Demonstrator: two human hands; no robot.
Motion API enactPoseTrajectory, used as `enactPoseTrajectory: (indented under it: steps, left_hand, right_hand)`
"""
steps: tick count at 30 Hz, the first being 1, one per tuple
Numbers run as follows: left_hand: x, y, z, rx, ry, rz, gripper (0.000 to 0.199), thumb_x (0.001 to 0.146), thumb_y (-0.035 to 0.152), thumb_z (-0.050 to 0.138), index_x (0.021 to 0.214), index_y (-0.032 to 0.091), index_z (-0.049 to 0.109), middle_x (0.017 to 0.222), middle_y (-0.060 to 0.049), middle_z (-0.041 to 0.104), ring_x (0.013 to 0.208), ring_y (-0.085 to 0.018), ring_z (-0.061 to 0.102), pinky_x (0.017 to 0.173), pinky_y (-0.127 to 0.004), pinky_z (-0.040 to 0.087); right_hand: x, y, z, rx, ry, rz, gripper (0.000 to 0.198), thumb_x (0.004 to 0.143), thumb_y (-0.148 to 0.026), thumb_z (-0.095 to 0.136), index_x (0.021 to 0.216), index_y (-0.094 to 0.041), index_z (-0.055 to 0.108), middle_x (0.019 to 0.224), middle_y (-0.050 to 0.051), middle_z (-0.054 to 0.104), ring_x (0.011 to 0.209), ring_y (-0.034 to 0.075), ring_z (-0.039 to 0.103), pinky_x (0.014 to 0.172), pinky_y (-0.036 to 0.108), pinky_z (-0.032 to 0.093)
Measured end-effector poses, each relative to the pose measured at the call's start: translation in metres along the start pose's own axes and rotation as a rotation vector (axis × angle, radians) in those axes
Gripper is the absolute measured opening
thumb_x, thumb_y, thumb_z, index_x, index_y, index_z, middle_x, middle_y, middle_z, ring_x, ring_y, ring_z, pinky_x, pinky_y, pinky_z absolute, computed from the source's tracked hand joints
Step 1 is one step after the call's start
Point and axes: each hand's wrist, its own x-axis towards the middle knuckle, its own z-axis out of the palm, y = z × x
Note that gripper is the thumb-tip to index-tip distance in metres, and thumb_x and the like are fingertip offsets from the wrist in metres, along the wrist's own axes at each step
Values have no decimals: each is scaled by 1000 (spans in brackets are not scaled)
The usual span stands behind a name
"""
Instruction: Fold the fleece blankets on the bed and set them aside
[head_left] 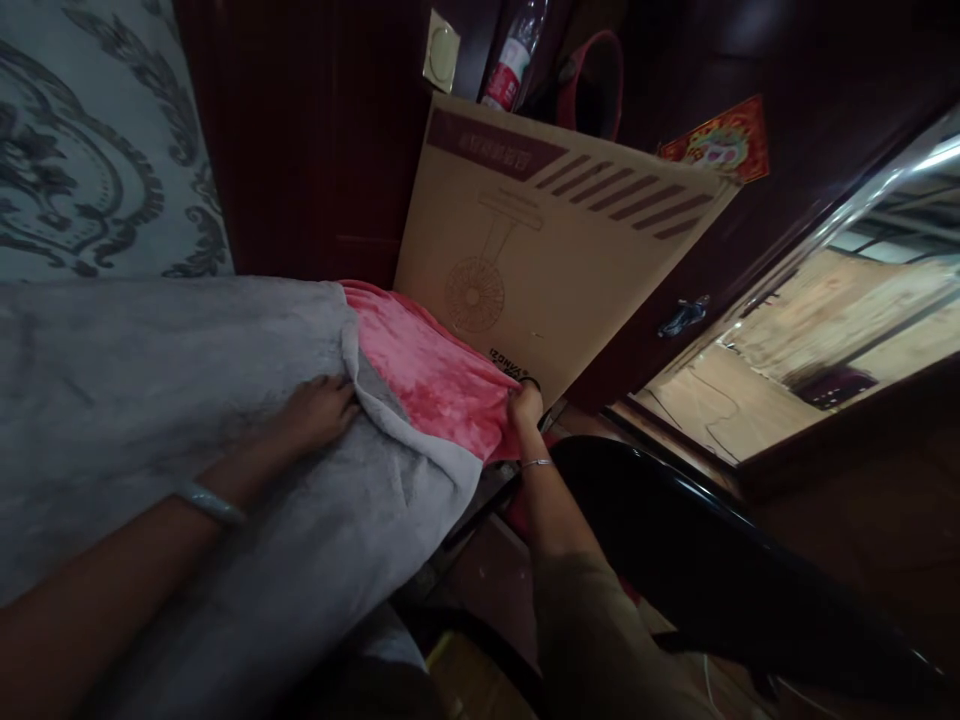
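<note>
My left hand (322,412) lies on a grey plush blanket (187,350), its fingertips at the blanket's raised, turned-back edge. Past that edge a pink plush cloth (435,370) shows; I cannot tell whether it is a separate piece or the blanket's other side. At the pink cloth's far right corner, my right hand (526,405) is closed on it, drawing it taut. A bangle circles my left wrist, and a thin bracelet my right.
A tall cardboard box (570,240) printed with a fan stands just beyond the pink cloth. On top are a bottle (510,75) and a red packet (720,145). A black curved chair-like surface (675,530) lies right of my right arm, before an open doorway (750,390).
</note>
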Motion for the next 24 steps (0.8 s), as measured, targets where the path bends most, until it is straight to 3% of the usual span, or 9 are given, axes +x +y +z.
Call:
enactPoseTrajectory:
  steps: [6,11,14,17,20,22,24]
  left_hand:
    - [-29,68,18,-28,-66,129,56,93,37,42,146,20,47,157,-14,40,147,-37,30,118,-59,22]
    - [-41,71,35,-35,-9,140,55,96,39,38,151,32,42,164,-8,28,151,-39,20,119,-64,13]
    - [-40,73,33,-63,-40,139,60,93,48,43,152,35,39,163,-8,30,148,-42,24,116,-68,16]
    - [-36,84,29,-86,-61,111,63,91,54,45,151,35,40,161,-8,35,147,-46,22,113,-73,14]
    - [-33,94,28,-84,-73,77,63,89,55,47,149,35,45,157,-9,41,147,-50,19,110,-77,12]
    - [-33,95,29,-93,-90,79,61,88,54,49,146,36,48,156,-9,43,147,-51,18,110,-78,11]
    - [-34,91,28,-116,-118,106,59,88,53,49,145,38,49,159,-6,40,148,-50,16,111,-77,8]
  right_hand:
    - [-10,-2,7,-6,90,-23,39,98,-14,31,126,-11,58,126,22,61,120,29,59,92,39,49]
    - [-12,10,-5,-24,72,-60,38,96,-9,34,126,-13,57,113,19,67,106,25,65,88,37,48]
    - [-16,6,-19,-45,114,-83,38,96,-11,36,127,-13,58,123,22,63,118,30,58,95,42,45]
    - [-36,-15,-26,56,125,-273,41,100,-19,32,130,-15,60,134,21,58,127,30,51,100,42,43]
    - [-72,-38,-18,225,-82,-601,39,103,-32,36,120,-18,68,116,10,69,109,23,62,93,33,48]
    - [-94,-46,-8,254,-180,-682,31,99,-36,47,110,-23,72,103,3,73,95,20,66,85,28,50]
    - [-106,-44,1,258,-175,-663,26,96,-34,52,109,-23,72,102,1,73,93,19,67,81,26,50]
